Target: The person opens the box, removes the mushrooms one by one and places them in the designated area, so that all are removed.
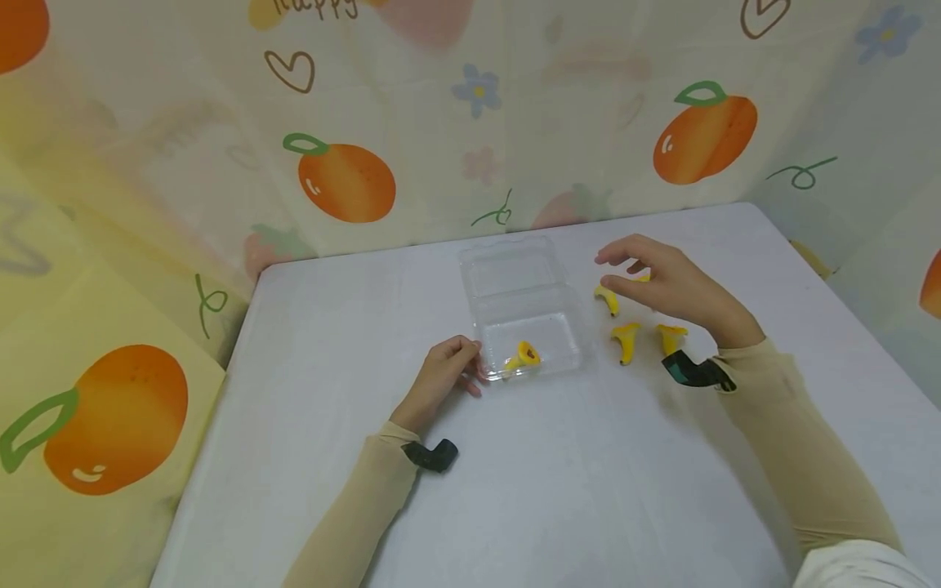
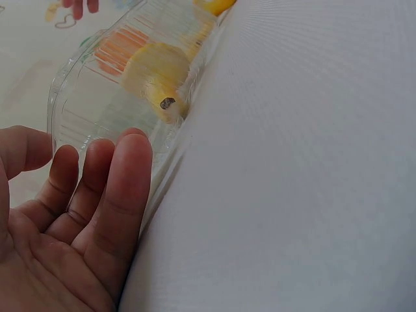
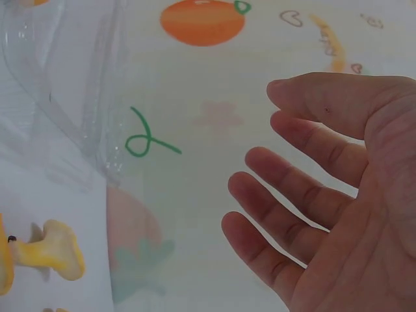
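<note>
A clear hinged plastic container [image 1: 532, 327] stands with its lid [image 1: 512, 269] folded back, away from me. Inside, near its front left corner, lie yellow trumpet-shaped pieces [image 1: 527, 354]; one shows a dark tip in the left wrist view. My left hand [image 1: 441, 376] holds the container's left front corner, thumb at the rim and fingers curled beside the wall. Right of the container, several more yellow flared pieces [image 1: 625, 341] with narrow stems lie on the table. Over them hovers my right hand [image 1: 662, 278], fingers spread and slightly bent, holding nothing. It partly hides some pieces.
The table [image 1: 353, 327] has a white cover. A cloth backdrop [image 1: 412, 106] printed with oranges, hearts and flowers hangs behind it and along both sides. Dark straps [image 1: 434, 456] sit on both sleeved wrists.
</note>
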A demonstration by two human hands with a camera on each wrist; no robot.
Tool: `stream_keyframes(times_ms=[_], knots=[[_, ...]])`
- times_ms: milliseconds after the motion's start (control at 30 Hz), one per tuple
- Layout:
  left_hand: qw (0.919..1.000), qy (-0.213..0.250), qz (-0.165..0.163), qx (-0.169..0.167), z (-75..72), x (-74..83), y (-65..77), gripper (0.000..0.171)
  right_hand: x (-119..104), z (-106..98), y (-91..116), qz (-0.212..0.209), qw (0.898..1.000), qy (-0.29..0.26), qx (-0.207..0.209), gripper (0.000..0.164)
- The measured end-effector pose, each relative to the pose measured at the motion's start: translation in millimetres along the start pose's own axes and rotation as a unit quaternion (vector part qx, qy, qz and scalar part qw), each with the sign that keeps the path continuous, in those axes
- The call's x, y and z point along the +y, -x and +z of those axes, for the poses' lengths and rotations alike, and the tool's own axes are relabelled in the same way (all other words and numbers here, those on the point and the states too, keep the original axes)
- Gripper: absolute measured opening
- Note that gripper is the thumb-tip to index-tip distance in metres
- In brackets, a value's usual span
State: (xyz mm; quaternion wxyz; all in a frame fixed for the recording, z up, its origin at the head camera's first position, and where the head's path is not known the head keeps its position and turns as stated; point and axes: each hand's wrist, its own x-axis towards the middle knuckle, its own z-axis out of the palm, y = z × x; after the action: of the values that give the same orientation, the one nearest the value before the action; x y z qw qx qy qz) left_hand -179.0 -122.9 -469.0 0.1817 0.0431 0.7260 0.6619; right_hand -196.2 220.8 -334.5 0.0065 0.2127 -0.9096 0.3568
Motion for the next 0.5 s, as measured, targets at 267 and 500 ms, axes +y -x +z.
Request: stream_keyframes(times_ms=[267,500], knots=[[1.0,0.001,-0.002,0.0,-0.8,0.1,0.2,0.026,-6.6,2.3,-6.4,-0.007,1.0,-0.008,-0.004,0.032],[1.0,-0.001,-0.006,0.0,-1.0,0.5,0.0,0.028,-10.2,7.7,-10.0,-0.029,0.999,-0.015,0.005,0.031]])
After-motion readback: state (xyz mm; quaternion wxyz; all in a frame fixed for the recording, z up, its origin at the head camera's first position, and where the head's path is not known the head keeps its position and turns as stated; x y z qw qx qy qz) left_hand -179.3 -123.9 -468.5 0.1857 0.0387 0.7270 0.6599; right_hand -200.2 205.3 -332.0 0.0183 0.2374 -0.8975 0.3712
